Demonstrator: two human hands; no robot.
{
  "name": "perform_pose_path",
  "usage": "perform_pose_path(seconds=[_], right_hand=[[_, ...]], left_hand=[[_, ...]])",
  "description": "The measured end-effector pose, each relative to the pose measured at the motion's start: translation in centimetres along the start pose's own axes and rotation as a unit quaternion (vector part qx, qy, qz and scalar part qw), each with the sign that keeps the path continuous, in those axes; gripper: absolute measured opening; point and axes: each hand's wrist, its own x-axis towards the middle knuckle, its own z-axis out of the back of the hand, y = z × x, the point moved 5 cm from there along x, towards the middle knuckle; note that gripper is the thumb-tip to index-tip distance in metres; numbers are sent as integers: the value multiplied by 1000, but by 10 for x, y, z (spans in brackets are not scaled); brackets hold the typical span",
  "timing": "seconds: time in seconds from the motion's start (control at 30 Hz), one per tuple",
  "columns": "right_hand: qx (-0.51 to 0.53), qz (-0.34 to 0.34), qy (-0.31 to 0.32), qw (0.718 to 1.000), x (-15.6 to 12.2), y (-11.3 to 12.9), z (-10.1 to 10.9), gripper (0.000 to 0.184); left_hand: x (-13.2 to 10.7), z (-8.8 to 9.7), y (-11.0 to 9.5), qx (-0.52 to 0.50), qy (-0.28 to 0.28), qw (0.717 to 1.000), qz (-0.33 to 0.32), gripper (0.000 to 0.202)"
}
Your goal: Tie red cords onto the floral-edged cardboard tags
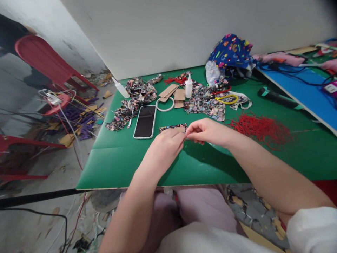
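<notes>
A small piece of dark floral fabric [164,128] with brown cardboard [181,129] on it lies on the green table in front of me. My left hand [170,142] rests over its near side, fingers together and holding it down. At the right end of the piece, my right hand [204,131] is closed in a pinch, its fingertips meeting those of my left hand. What sits between the right fingertips is too small to make out. Just left of the piece lies a phone [145,122], and a white ring [165,104] lies beyond it.
Floral fabric scraps [142,89], cardboard pieces [180,95], a white squeeze bottle [189,88] and another tilted bottle [121,89] lie at the back. Yellow-handled scissors [226,99] and tangled red strings [260,128] are to the right. A blue board [302,93] stands further right.
</notes>
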Motion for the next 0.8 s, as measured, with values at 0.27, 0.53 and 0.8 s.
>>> perform_pose_path(seconds=[0.27,0.53,0.8], right_hand=[[70,35,-30,997,-2,7,-1,9],[102,46,-57,992,-5,11,2,16],[38,84,-75,993,-10,17,4,25]], left_hand=[[-3,11,4,23,-104,994,-4,18],[-4,15,4,12,-144,989,-6,19],[-5,15,9,-14,-149,988,35,22]])
